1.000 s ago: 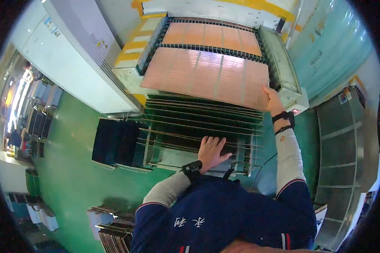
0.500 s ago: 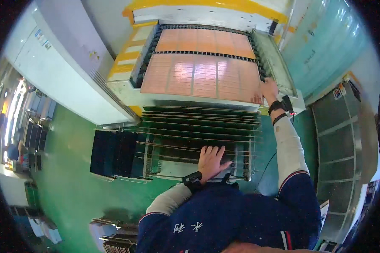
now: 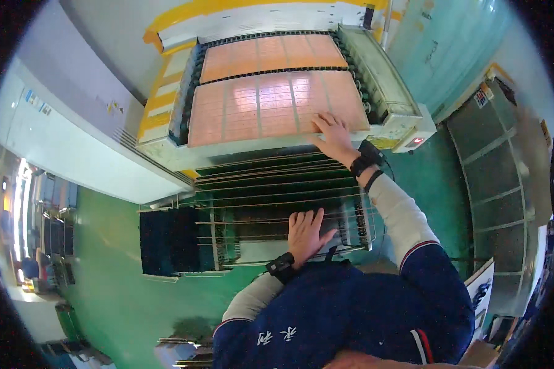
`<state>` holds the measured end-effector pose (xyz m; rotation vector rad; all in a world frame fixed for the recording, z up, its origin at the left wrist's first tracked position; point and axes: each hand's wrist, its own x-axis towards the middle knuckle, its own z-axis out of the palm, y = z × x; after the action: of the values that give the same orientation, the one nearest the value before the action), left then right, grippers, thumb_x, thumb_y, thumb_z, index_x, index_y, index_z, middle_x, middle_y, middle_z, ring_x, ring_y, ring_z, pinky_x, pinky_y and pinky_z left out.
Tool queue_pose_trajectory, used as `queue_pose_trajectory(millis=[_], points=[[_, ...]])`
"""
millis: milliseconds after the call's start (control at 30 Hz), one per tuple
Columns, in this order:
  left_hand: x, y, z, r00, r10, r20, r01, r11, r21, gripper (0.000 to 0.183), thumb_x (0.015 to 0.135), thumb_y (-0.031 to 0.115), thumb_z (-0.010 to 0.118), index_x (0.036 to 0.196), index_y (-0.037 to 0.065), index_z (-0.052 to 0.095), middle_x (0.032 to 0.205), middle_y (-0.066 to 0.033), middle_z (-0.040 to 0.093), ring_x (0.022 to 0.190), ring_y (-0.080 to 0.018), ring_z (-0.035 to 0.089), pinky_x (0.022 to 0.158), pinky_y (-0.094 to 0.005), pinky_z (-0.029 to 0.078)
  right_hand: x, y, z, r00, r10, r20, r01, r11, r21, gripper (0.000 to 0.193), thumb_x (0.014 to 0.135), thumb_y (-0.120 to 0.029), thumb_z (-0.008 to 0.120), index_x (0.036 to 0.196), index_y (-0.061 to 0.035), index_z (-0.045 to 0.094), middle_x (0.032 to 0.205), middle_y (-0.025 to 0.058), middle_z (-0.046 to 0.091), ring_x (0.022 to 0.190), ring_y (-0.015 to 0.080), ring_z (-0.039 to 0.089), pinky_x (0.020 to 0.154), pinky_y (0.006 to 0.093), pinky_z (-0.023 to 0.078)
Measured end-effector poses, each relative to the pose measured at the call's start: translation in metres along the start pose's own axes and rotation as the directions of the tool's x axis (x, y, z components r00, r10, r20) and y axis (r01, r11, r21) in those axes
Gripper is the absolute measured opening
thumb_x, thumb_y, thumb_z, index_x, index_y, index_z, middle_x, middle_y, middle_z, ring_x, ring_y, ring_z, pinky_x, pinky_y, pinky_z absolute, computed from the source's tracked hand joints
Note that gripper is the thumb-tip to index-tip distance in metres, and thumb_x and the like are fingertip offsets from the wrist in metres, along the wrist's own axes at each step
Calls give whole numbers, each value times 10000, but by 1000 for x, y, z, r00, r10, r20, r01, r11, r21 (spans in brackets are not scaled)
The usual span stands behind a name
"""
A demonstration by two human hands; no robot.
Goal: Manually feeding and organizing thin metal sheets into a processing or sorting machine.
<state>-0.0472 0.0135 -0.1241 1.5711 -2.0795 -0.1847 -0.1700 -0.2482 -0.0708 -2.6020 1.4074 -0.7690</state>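
Two copper-coloured panels with pale grid lines lie on a roller conveyor, the near panel [image 3: 274,109] in front of the far panel [image 3: 271,54]. My right hand [image 3: 335,139] is open, its fingers stretched over the near panel's front edge towards the right corner. Below the conveyor stands a rack [image 3: 214,237] holding several thin dark boards [image 3: 258,192] set apart in parallel rows. My left hand [image 3: 305,235] lies with fingers spread against the nearest dark board, and its thumb points out to the right. Neither hand grips anything.
Beside the rack on the left stand more dark panels [image 3: 169,240]. A white cabinet [image 3: 74,123] rises left of the conveyor. The conveyor's right side rail [image 3: 381,77] has yellow tape nearby. A grey framed screen [image 3: 492,178] stands at the right on the green floor [image 3: 114,246].
My right hand has moved left, from the conveyor's right edge onto the near panel's front edge. My left hand stays on the rack's board. The view has shifted slightly.
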Motion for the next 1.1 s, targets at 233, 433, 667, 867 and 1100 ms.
queue_pose_trajectory(millis=[233, 433, 667, 867, 1100], points=[[1, 2, -2, 1000, -5, 6, 5, 1000, 5, 696, 852, 592, 681, 1314, 74, 625, 1133, -143, 638, 1065, -344, 571, 1020, -521, 395, 11, 24, 6, 999, 9, -35, -8, 1000, 2, 499, 860, -400, 699, 1295, -171, 613, 1417, 82, 551, 1358, 326, 466, 1089, 556, 340], [2, 1, 1, 1000, 13, -4, -13, 1000, 7, 695, 852, 571, 693, 1327, 70, 610, 1136, -139, 642, 1066, -334, 572, 1016, -513, 389, 16, 33, 17, 997, 45, -61, -43, 999, 34, 468, 876, -381, 692, 1294, -181, 625, 1438, 94, 553, 1377, 331, 456, 1112, 546, 332], [-1, 9, 3, 1000, 16, 19, -18, 998, 62, 696, 848, 569, 701, 1322, 67, 614, 1149, -142, 652, 1083, -335, 578, 1014, -513, 390, -3, 29, 0, 985, 47, -165, -31, 995, 98, 439, 880, -348, 691, 1267, -146, 643, 1398, 130, 572, 1358, 365, 455, 1115, 527, 343], [-2, 15, 1, 992, -23, 127, 14, 997, 74, 688, 850, 547, 699, 1326, 58, 612, 1160, -149, 641, 1092, -352, 567, 1019, -526, 383, -62, 54, -64, 899, -2, -438, 122, 961, 246, 259, 886, -248, 702, 1073, -69, 712, 1108, 137, 700, 1062, 333, 639, 932, 476, 484], [-4, 2, 18, 992, 60, 111, -90, 952, 292, 760, 877, 602, 635, 1430, 89, 544, 1140, -168, 631, 1064, -377, 564, 975, -548, 397, -211, 199, -129, 677, 387, -626, -424, 900, 99, 248, 930, -287, 658, 917, -56, 745, 827, 167, 711, 823, 391, 681, 740, 455, 541]])
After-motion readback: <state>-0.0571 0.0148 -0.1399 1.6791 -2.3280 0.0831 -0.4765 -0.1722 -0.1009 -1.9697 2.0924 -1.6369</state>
